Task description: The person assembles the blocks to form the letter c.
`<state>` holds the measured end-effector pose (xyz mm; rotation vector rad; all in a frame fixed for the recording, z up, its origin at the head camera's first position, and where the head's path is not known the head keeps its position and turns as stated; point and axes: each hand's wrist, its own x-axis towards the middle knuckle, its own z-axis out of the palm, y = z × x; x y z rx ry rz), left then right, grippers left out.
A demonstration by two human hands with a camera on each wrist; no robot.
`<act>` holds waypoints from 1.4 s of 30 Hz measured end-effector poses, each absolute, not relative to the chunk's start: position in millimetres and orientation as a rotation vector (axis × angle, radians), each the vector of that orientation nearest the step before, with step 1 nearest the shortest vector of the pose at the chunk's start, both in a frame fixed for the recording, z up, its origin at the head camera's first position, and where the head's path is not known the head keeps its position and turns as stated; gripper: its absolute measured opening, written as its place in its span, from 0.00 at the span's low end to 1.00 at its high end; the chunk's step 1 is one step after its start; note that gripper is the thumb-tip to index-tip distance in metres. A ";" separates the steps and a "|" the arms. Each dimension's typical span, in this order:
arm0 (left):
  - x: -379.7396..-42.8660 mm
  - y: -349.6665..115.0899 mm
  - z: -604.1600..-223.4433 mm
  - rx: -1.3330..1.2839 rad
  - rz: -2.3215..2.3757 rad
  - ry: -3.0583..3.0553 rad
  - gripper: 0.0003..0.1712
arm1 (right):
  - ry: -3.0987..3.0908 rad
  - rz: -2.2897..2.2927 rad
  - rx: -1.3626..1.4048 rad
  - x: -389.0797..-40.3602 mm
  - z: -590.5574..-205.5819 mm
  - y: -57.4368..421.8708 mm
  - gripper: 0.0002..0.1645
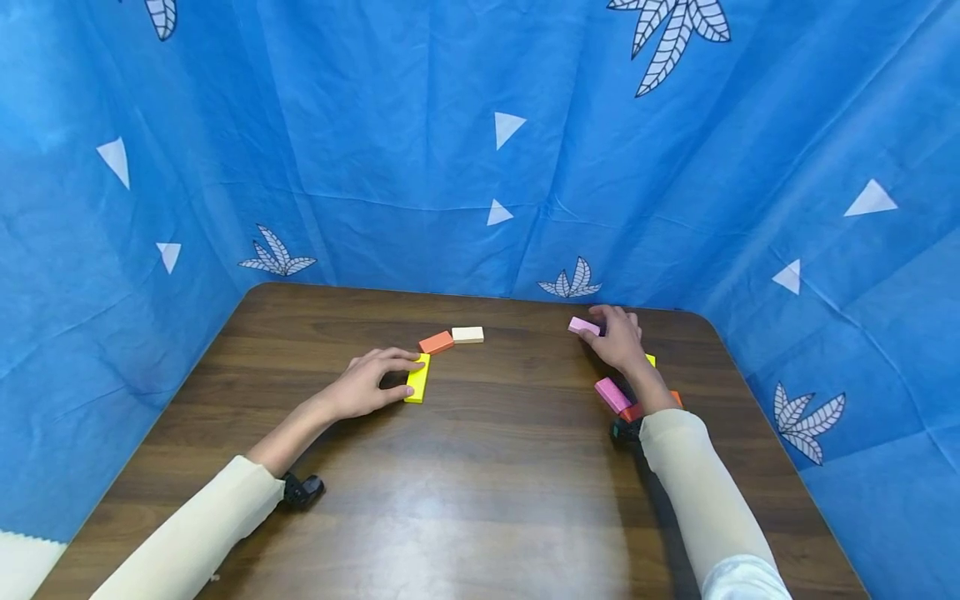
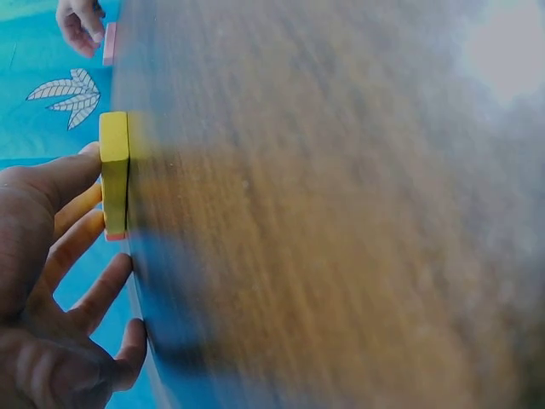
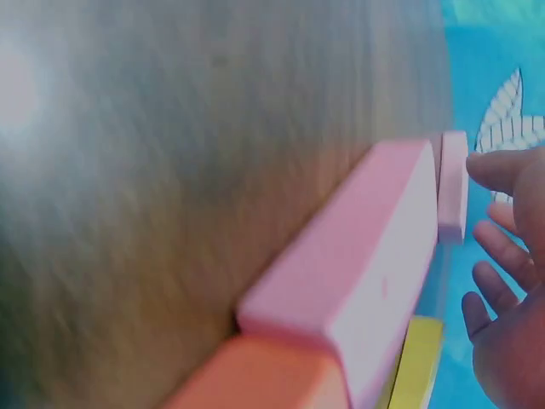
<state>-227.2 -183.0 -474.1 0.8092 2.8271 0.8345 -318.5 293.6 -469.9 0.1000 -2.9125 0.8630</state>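
Note:
In the head view my left hand [image 1: 362, 386] rests its thumb and fingertips on a yellow block [image 1: 417, 379] lying flat on the table. The left wrist view shows the thumb against that yellow block [image 2: 114, 170], the other fingers spread. An orange block [image 1: 437, 342] sits just beyond its far end, beside a cream block [image 1: 468, 335]. Farther right, my right hand [image 1: 621, 340] is at a light pink block [image 1: 582, 326], its thumb at the block's edge. Seen from the right wrist, the fingers stand loosely spread beside the light pink block [image 3: 453, 187].
Under the right forearm lie a darker pink block [image 1: 612, 395], a red-orange block [image 1: 632, 412], an orange block [image 1: 677, 398] and a yellow block [image 1: 651, 360], partly hidden by the arm. Blue patterned cloth [image 1: 465, 167] hangs around the wooden table [image 1: 487, 467].

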 end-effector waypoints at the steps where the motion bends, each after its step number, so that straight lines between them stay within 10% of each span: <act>1: -227.1 -182.7 -474.2 0.811 0.836 2.826 0.29 | -2.923 0.867 0.077 -318.9 -469.5 297.0 0.32; 42: -227.7 -185.4 -478.5 0.801 0.849 2.831 0.29 | -2.883 0.944 0.166 -315.5 -480.9 288.9 0.22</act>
